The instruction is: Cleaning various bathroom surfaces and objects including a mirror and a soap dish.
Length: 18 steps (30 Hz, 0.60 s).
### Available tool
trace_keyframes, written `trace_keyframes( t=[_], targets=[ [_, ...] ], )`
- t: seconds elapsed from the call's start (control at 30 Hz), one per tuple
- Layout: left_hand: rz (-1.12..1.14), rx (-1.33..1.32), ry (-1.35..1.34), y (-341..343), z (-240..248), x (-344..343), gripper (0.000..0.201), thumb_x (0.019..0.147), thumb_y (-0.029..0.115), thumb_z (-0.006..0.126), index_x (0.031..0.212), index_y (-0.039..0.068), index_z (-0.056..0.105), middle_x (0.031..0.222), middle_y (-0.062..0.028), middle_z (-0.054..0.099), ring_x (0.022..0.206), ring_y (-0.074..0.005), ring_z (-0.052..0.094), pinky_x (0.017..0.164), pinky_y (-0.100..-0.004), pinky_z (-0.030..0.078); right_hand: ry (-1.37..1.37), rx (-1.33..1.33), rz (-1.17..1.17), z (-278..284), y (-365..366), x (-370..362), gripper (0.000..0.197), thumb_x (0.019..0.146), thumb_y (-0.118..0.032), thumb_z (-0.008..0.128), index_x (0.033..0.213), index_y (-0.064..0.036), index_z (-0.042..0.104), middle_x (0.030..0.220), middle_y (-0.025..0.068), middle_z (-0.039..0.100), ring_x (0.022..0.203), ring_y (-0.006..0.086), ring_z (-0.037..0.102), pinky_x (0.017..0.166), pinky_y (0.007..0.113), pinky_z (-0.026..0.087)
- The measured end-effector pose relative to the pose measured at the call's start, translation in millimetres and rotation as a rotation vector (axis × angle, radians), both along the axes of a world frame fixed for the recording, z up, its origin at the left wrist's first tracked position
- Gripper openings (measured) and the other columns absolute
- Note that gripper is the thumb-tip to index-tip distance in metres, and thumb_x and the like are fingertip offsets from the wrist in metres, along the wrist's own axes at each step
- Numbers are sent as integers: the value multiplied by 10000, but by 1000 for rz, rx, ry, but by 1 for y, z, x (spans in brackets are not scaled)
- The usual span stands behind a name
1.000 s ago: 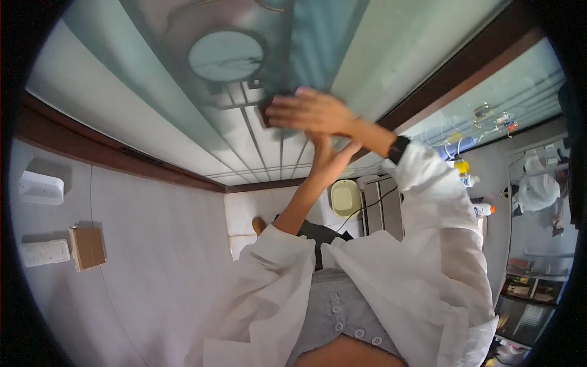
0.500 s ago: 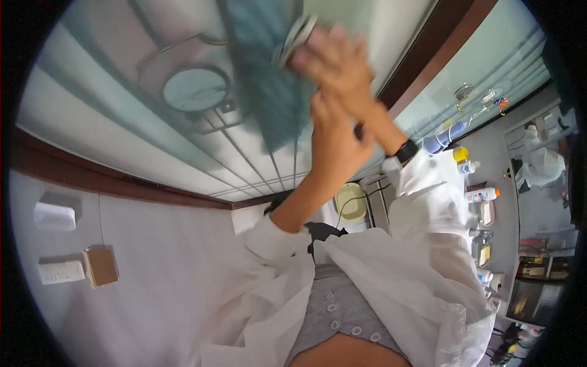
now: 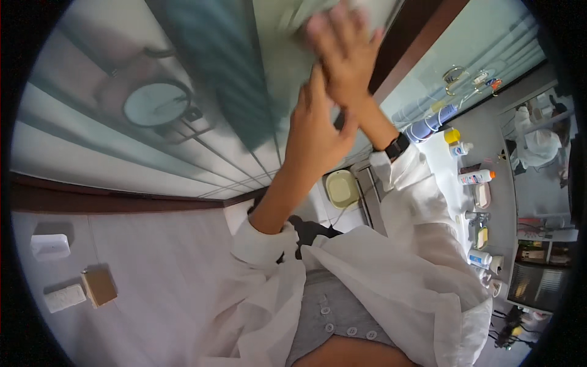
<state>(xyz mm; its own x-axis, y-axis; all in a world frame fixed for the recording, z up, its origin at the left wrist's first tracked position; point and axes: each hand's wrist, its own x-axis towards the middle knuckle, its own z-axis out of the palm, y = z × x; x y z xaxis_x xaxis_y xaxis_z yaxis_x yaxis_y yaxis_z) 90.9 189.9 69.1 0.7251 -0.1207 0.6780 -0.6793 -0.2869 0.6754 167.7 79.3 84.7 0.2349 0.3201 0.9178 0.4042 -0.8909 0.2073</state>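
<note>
My right hand [image 3: 345,58], a black watch [image 3: 398,147] on its wrist, is raised against a glass door panel [image 3: 235,55]. Its fingers press a pale, blurred thing like a folded cloth [image 3: 299,17] to the glass, partly out of view at the top. My left hand [image 3: 318,125] is just below and left of it. Its fingers stretch up beside the right hand, the thumb stands apart, and nothing shows in it. Whether the two hands touch I cannot tell. The panel mirrors a round mirror [image 3: 158,104] and bars.
A dark wooden frame [image 3: 422,46] borders the panel. Bottles [image 3: 477,177] and other toiletries stand on a white counter at the right, under a wall mirror [image 3: 532,153]. A cream basin [image 3: 342,188] is on the floor. A small brown box [image 3: 99,287] is at the left.
Both hands and the cloth have shifted slightly up, and the left hand has moved left. The right hand's fingers look more spread. The whole view has turned a little.
</note>
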Motion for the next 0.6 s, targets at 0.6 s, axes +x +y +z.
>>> trace_keyframes(
  t=[0.6],
  targets=[
    [-372,-314,772,6,-158,-35,620,866,1,513,1415,80,237,1385,-135,355,1280,-238,366,993,-353,371,-102,320,135,-176,-13,6,605,779,-71,521,1348,-13,323,1349,336,273,1193,561,314,955,648,261]
  ],
)
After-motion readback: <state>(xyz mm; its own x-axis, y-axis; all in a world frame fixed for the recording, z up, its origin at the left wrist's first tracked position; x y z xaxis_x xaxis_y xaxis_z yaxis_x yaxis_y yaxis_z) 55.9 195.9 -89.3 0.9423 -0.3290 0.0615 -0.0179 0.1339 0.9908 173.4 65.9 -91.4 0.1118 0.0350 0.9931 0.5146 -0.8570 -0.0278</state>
